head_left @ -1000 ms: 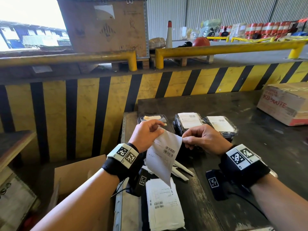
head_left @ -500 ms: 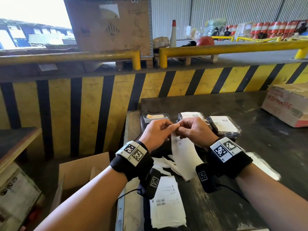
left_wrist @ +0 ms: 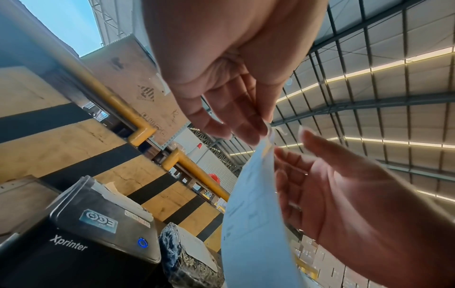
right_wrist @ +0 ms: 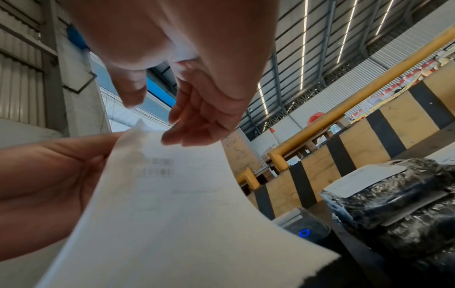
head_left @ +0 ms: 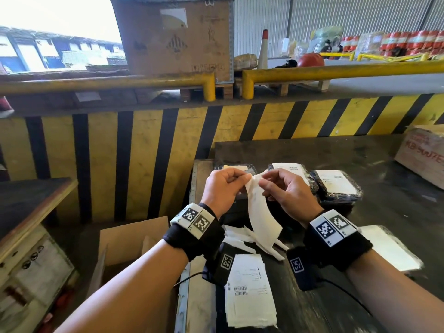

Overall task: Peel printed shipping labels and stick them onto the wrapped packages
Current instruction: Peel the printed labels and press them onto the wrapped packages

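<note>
From the head camera, the label (head_left: 260,212) hangs with its long axis near vertical, its top corner up at 12 o'clock between the two hands and its lower edge curling toward 5 o'clock above the dark table (head_left: 396,212). The left hand (head_left: 224,188) is raised with its back to the camera, fingers curled, thumb and forefinger pinching the top corner; the right hand (head_left: 288,191) faces it at 3 o'clock, fingers bent, its fingertips at the same corner. The sheet shows as plain white here. Beyond the hands, at 12 to 2 o'clock, sit three wrapped packages (head_left: 336,188) in dark film, each with a white label on top; a stack of printed labels (head_left: 249,289) lies at 6 o'clock. In the left wrist view, the label (left_wrist: 253,214) runs from the fingertips at 12 o'clock down to 6 o'clock, bluish-white with faint print; the left hand (left_wrist: 229,78) pinches its tip, and the right hand (left_wrist: 344,194) stands at 3 o'clock, palm showing, fingers loosely bent beside the edge; whether they grip cannot be told. A black printer (left_wrist: 86,233) sits at 7 o'clock. In the right wrist view, the label (right_wrist: 172,204) spreads from 11 o'clock to 6 o'clock, blurred barcodes near its top; the right hand (right_wrist: 197,97) has its fingertips on the upper edge, and the left hand (right_wrist: 49,175) holds the corner from 9 o'clock.
</note>
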### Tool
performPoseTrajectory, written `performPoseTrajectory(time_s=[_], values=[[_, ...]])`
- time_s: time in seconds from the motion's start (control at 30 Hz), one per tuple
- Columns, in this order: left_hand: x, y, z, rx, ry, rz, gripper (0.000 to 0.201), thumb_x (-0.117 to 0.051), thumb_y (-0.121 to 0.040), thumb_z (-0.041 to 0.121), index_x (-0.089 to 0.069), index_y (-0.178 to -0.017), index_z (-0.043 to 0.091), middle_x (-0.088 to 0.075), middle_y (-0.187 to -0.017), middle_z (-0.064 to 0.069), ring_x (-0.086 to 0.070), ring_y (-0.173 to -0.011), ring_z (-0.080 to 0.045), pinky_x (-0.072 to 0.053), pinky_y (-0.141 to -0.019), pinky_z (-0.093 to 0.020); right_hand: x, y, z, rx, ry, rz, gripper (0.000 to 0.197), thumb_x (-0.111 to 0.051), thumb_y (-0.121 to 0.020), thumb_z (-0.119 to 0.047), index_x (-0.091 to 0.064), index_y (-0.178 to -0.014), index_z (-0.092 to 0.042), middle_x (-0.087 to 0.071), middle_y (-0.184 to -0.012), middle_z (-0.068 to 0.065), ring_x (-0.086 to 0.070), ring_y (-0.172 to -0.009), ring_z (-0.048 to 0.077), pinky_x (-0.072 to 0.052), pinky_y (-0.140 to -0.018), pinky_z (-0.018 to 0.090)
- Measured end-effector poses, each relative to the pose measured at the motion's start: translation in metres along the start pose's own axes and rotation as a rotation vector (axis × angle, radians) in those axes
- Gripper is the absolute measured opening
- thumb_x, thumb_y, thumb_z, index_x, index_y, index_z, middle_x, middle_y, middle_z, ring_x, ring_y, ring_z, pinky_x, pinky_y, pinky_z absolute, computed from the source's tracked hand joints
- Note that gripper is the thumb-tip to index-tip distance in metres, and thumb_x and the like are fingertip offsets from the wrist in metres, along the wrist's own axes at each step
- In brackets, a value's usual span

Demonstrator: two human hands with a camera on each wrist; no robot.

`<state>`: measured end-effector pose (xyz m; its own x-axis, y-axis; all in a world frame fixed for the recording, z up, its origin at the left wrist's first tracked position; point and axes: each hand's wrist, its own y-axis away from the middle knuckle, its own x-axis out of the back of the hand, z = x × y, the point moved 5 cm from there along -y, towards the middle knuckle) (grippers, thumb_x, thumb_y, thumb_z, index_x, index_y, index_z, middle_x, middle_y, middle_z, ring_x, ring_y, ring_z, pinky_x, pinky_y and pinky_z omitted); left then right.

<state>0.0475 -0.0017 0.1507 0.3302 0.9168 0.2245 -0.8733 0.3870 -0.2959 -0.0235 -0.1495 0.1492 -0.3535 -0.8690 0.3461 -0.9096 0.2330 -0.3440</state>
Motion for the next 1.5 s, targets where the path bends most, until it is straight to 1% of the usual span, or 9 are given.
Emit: performPoseTrajectory(time_s=[0.33, 0.57, 0.87, 0.97, 1.07, 1.2, 1.3, 1.4, 1.5], values=[[-0.003, 0.005, -0.009, -0.04, -0.055, 0.013, 0.007, -0.065, -0.087, 0.012, -0.071, -0.09, 0.014, -0.069, -0.083, 0.004, -0.065, -0.068, -0.001, -0.054, -0.065, -0.017, -0.005, 0.004, 0.013, -0.016, -0.044, 0.016, 0.009, -0.068, -0.082, -0.007, -0.066, -0.091, -0.011, -0.068, -0.076, 0.002, -0.064, -0.063, 0.007, -0.054, -0.063, 0.017], [0.033, -0.003, -0.052, 0.083, -0.08, 0.16, 0.009, -0.066, -0.087, 0.011, -0.073, -0.092, 0.013, -0.073, -0.09, -0.008, -0.071, -0.079, -0.022, -0.059, -0.078, -0.039, 0.036, 0.007, 0.063, -0.131, 0.115, 0.188, 0.015, -0.071, -0.08, -0.012, -0.07, -0.095, -0.014, -0.069, -0.089, 0.004, -0.066, -0.083, 0.021, -0.053, -0.082, 0.032], [0.099, 0.013, -0.108, 0.31, -0.156, 0.446, 0.016, -0.061, -0.091, 0.014, -0.069, -0.103, 0.008, -0.07, -0.099, -0.007, -0.067, -0.077, -0.012, -0.057, -0.077, -0.027, 0.078, 0.014, 0.125, -0.275, 0.234, 0.335, 0.012, -0.07, -0.081, -0.014, -0.071, -0.093, -0.011, -0.07, -0.089, 0.009, -0.064, -0.083, 0.024, -0.049, -0.078, 0.028], [0.122, 0.019, -0.116, 0.343, -0.295, 0.52, 0.018, -0.061, -0.092, 0.016, -0.07, -0.105, 0.007, -0.068, -0.097, -0.003, -0.062, -0.072, -0.008, -0.051, -0.071, -0.019, 0.091, 0.01, 0.138, -0.293, 0.25, 0.266, 0.011, -0.071, -0.08, -0.013, -0.07, -0.088, -0.019, -0.069, -0.088, 0.009, -0.063, -0.081, 0.023, -0.046, -0.063, 0.008], [0.13, 0.024, -0.124, 0.345, -0.336, 0.514, 0.016, -0.061, -0.092, 0.015, -0.07, -0.102, 0.008, -0.07, -0.097, -0.007, -0.068, -0.076, -0.015, -0.053, -0.072, -0.024, 0.095, 0.001, 0.14, -0.248, 0.259, 0.201, 0.017, -0.074, -0.077, -0.016, -0.069, -0.072, -0.031, -0.07, -0.085, 0.004, -0.064, -0.081, 0.021, -0.043, -0.068, 0.001], [0.121, 0.027, -0.131, 0.326, -0.365, 0.434, 0.012, -0.059, -0.093, 0.018, -0.067, -0.1, 0.012, -0.069, -0.09, -0.002, -0.069, -0.072, -0.012, -0.054, -0.069, -0.024, 0.073, -0.011, 0.124, -0.178, 0.267, 0.088, 0.014, -0.073, -0.078, -0.013, -0.073, -0.092, -0.015, -0.071, -0.089, 0.003, -0.064, -0.083, 0.017, -0.041, -0.068, -0.002], [0.111, 0.026, -0.132, 0.308, -0.364, 0.4, 0.013, -0.058, -0.094, 0.021, -0.066, -0.1, 0.013, -0.068, -0.084, -0.001, -0.068, -0.068, -0.01, -0.05, -0.062, -0.02, 0.04, -0.017, 0.126, -0.192, 0.319, -0.105, 0.015, -0.074, -0.078, -0.013, -0.074, -0.093, -0.016, -0.07, -0.087, -0.002, -0.062, -0.082, 0.011, -0.043, -0.07, 0.005], [0.098, 0.026, -0.133, 0.32, -0.32, 0.365, 0.009, -0.055, -0.095, 0.022, -0.063, -0.097, 0.018, -0.067, -0.082, 0.001, -0.069, -0.071, -0.012, -0.054, -0.068, -0.027, 0.013, -0.022, 0.152, -0.264, 0.405, -0.202, 0.014, -0.073, -0.078, -0.016, -0.074, -0.091, -0.021, -0.072, -0.093, -0.001, -0.062, -0.084, 0.011, -0.042, -0.078, 0.021], [0.089, 0.026, -0.134, 0.335, -0.277, 0.35, 0.009, -0.054, -0.095, 0.021, -0.062, -0.1, 0.018, -0.067, -0.086, -0.002, -0.07, -0.071, -0.012, -0.055, -0.067, -0.025, -0.011, -0.022, 0.18, -0.338, 0.507, -0.27, 0.02, -0.071, -0.08, -0.018, -0.073, -0.1, -0.016, -0.072, -0.102, 0.003, -0.06, -0.086, 0.012, -0.038, -0.077, 0.018]])
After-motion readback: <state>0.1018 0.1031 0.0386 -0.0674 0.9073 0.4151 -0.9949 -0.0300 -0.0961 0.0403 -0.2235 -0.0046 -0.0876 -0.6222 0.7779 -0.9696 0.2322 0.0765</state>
